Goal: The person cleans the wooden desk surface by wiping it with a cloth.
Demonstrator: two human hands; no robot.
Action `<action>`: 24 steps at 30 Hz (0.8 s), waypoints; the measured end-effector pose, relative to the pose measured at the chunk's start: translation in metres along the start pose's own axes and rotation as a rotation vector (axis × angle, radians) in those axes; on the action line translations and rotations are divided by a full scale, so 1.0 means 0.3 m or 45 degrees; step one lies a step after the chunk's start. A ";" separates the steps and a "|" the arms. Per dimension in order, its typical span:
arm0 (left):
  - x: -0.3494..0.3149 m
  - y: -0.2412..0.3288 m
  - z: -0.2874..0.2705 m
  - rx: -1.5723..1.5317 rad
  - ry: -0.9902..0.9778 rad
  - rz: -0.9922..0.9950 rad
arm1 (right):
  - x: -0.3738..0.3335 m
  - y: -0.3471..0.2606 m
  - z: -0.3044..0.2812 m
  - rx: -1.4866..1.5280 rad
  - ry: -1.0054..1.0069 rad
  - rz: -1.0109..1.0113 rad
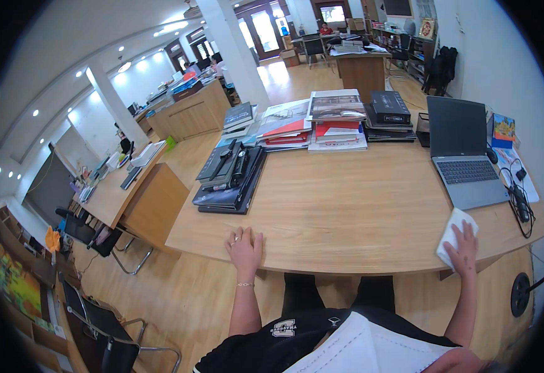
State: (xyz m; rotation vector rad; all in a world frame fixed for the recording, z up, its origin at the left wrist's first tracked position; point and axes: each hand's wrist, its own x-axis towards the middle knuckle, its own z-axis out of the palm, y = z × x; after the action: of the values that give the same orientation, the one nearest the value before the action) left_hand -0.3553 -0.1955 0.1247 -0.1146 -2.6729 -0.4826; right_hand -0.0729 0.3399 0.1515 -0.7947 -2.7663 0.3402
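My left hand [245, 247] lies palm down on the wooden desk [340, 205] near its front edge, fingers stretched out and nothing in them. Toward the right end, my right hand [463, 247] rests with spread fingers on a white cloth [448, 235], flattening it against the desktop. An open grey laptop [471, 175] stands just beyond the cloth, its screen dark. Ahead of my left hand is a pile of dark folders or boxes [222, 199] with black items [227, 163] on top.
Stacks of magazines and papers [337, 118] line the desk's far edge, beside dark boxes [389, 107]. A black cable with an adapter [519, 205] lies right of the laptop, near a mouse [491, 155]. Another desk [153, 199] and black chairs [104, 323] stand to the left.
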 end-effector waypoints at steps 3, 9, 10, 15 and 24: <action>0.003 -0.004 0.001 0.028 -0.001 -0.014 | 0.048 0.151 0.008 -0.105 0.074 0.141; 0.001 -0.013 0.006 0.036 0.013 -0.013 | 0.185 0.390 -0.007 -0.191 0.183 0.439; 0.001 -0.013 0.007 0.038 0.015 -0.010 | 0.203 0.419 -0.016 -0.220 0.189 0.502; -0.002 -0.010 0.004 0.022 0.026 -0.023 | 0.283 0.525 -0.010 -0.268 0.237 0.625; -0.007 -0.012 0.000 0.002 0.037 0.011 | 0.183 0.284 0.051 -0.349 0.167 0.653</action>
State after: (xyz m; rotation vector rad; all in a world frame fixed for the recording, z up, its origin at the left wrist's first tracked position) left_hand -0.3540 -0.1990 0.1228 -0.1178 -2.6430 -0.4757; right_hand -0.0809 0.4377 0.1217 -1.5372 -2.4810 -0.0101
